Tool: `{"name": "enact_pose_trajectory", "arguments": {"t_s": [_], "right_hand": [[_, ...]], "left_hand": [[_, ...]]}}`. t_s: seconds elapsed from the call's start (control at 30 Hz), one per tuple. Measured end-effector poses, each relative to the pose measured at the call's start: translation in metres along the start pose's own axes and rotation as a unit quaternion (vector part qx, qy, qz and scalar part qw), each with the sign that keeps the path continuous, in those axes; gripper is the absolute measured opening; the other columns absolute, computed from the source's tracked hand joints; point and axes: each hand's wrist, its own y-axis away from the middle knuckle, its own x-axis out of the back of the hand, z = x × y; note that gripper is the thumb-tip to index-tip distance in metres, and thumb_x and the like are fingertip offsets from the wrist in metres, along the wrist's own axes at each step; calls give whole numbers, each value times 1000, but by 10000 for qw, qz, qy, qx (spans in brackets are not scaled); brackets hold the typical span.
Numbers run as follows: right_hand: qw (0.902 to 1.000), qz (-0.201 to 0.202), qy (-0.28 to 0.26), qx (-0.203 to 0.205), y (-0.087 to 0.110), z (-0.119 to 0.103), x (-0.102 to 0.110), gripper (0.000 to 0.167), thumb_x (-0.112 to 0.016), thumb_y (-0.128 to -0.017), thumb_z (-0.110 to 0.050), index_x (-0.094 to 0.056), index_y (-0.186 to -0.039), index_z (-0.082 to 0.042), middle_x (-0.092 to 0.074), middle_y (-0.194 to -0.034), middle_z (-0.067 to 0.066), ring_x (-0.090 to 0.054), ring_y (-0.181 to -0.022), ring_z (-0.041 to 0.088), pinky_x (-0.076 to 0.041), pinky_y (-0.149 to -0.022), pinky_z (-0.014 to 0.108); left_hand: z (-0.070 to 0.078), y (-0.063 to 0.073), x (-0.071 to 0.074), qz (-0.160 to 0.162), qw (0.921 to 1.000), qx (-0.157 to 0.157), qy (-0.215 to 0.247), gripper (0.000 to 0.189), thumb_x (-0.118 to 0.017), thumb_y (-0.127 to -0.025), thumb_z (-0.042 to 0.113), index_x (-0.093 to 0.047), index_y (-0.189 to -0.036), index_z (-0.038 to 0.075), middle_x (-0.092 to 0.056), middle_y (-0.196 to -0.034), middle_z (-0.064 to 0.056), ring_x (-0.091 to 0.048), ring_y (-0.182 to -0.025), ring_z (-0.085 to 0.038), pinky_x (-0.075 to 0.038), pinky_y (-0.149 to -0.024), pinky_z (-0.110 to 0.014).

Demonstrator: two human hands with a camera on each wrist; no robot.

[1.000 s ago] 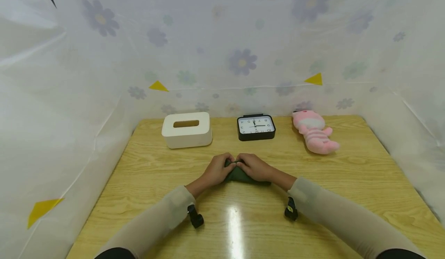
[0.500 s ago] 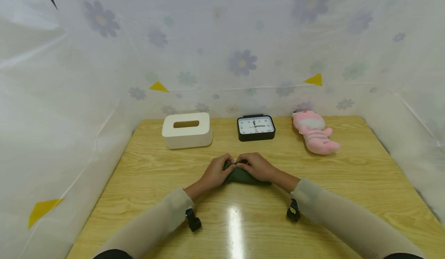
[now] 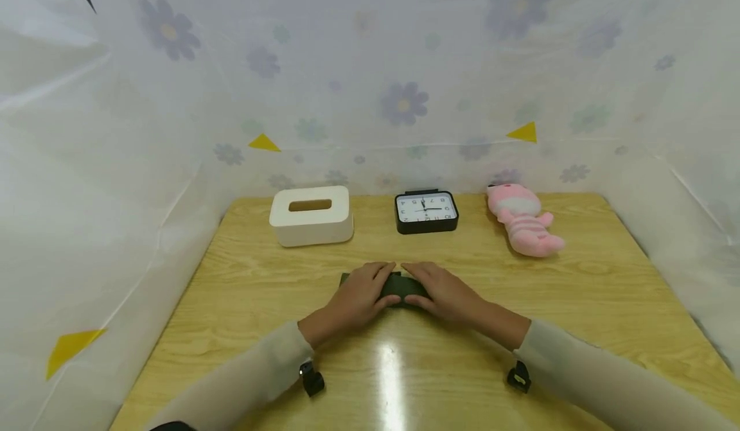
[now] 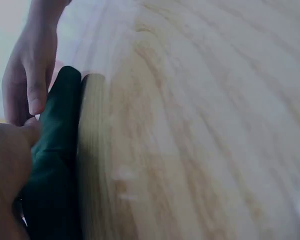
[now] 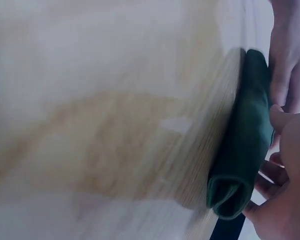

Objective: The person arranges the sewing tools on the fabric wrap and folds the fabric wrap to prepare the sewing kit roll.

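Observation:
A dark green cloth (image 3: 397, 286) lies on the table, folded into a narrow roll. My left hand (image 3: 360, 296) holds its left part, thumb along the near side and fingers over the top. From the other side, my right hand (image 3: 448, 295) holds it the same way. The two thumbs nearly meet at the middle. In the right wrist view the cloth (image 5: 242, 135) shows layered folds at its near end, with a dark strip under it. The left wrist view shows the roll (image 4: 60, 125) lengthwise; the hands hide its far side.
A white tissue box (image 3: 311, 219) stands at the back left of the wooden table (image 3: 260, 290). Behind the hands is a black-framed alarm clock (image 3: 426, 211), upside down to me. A pink plush toy (image 3: 523, 220) lies at the back right. Flowered sheeting surrounds the table.
Both hands have gone from pinching the cloth's top edge to lying over it, fingers more extended. The cloth is now a flatter roll reaching further left, and the right forearm has shifted right.

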Motion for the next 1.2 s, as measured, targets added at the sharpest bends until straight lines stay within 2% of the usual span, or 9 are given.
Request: {"name": "enact_pose_trajectory", "arguments": {"t_s": [0.13,0.27,0.43,0.67,0.87,1.03,1.2], "right_hand": [[9997,-93,231,33,10,-1,-6,61,-61,-105,-31,-41,-157,-4,-53,-149,19,-53,-135,39,-44,-109,56],[9992,-215,325,-60,16,5,-12,55,-51,-110,-31,-39,-159,-9,-51,-154,13,-47,-142,38,-35,-115,61],[9992,-380,119,-105,22,14,-13,55,-46,-111,-36,-36,-161,-13,-45,-159,9,-40,-148,35,-28,-118,64],[9992,-399,-81,-4,30,26,-10,55,-47,-111,-37,-38,-160,-12,-46,-159,9,-40,-148,32,-32,-118,58],[9995,-268,-136,18,38,35,-5,53,-49,-111,-31,-40,-159,-12,-47,-158,11,-41,-147,33,-37,-115,56],[9996,-232,-145,85,43,41,-4,51,-49,-111,-29,-41,-158,-11,-48,-156,15,-42,-146,36,-38,-114,57],[9992,-299,-275,41,46,46,-3,51,-47,-111,-31,-41,-158,-11,-45,-158,16,-41,-146,37,-38,-113,59]], "left_hand": [[-3,1,-6,-367,9974,-234,-581,78,-42,-108,54,-18,-165,7,-37,-163,-15,-36,-150,-28,-33,-120,-47],[-11,3,-12,-415,9965,-360,-628,78,-40,-109,53,-11,-166,7,-32,-165,-16,-31,-153,-28,-30,-122,-46],[-24,8,-18,-424,9967,-476,-493,83,-39,-108,57,-10,-166,6,-27,-168,-15,-30,-154,-27,-28,-123,-47],[-37,22,-18,-607,9960,-529,-392,83,-37,-108,58,-8,-166,7,-20,-170,-14,-24,-156,-26,-25,-124,-48],[-45,33,-11,-780,9957,-384,-327,77,-34,-110,53,-7,-166,7,-13,-173,-9,-13,-159,-23,-18,-126,-47],[-49,41,-6,-789,9961,-330,-233,75,-37,-111,49,-10,-165,4,-15,-172,-12,-14,-159,-25,-18,-126,-50],[-50,44,-9,-771,9964,-264,-226,75,-37,-111,49,-9,-166,6,-13,-172,-9,-11,-159,-22,-16,-126,-49]]}}
